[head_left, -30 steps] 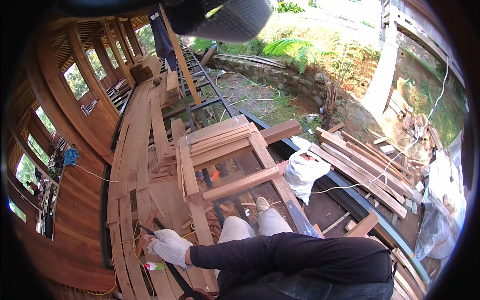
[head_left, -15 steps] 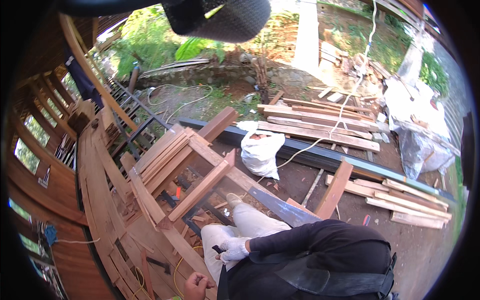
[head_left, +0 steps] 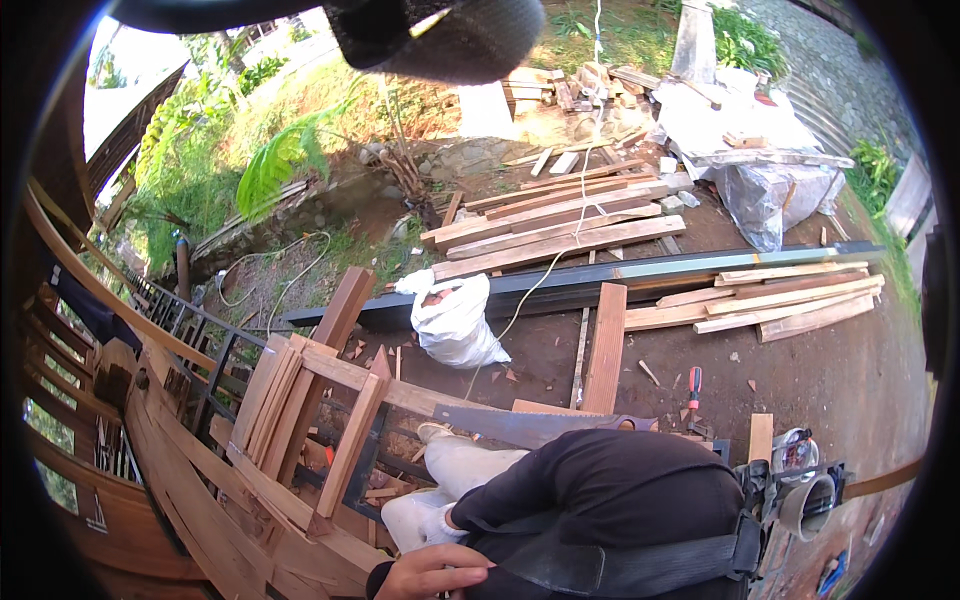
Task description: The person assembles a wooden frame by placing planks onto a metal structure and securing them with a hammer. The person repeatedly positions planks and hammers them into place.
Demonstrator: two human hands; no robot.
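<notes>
My bare left hand (head_left: 432, 574) is at the bottom edge, its fingers bent and pressed together against the front of my black shirt (head_left: 620, 490). What it pinches, if anything, is hidden. My right hand (head_left: 436, 524), in a white glove, rests by my pale-trousered leg; its fingers are mostly covered by the dark sleeve. A black strap (head_left: 650, 565) crosses my body. Beyond my knee, a handsaw (head_left: 535, 425) lies across a wooden beam, its blade pointing left. The wooden frame (head_left: 350, 445) stands left of my legs.
A white sack (head_left: 455, 325) stands on the soil before a long dark metal beam (head_left: 560, 285). Planks (head_left: 560, 235) are stacked behind it, with more timber (head_left: 780, 300) at right. A red-handled screwdriver (head_left: 694, 388) and buckets (head_left: 808, 505) are on the right. Boards (head_left: 190, 480) run along the left.
The view has swung right, bringing the buckets in. My left hand has moved up against my shirt. My right hand's fingers, which held a small black piece, are now hidden.
</notes>
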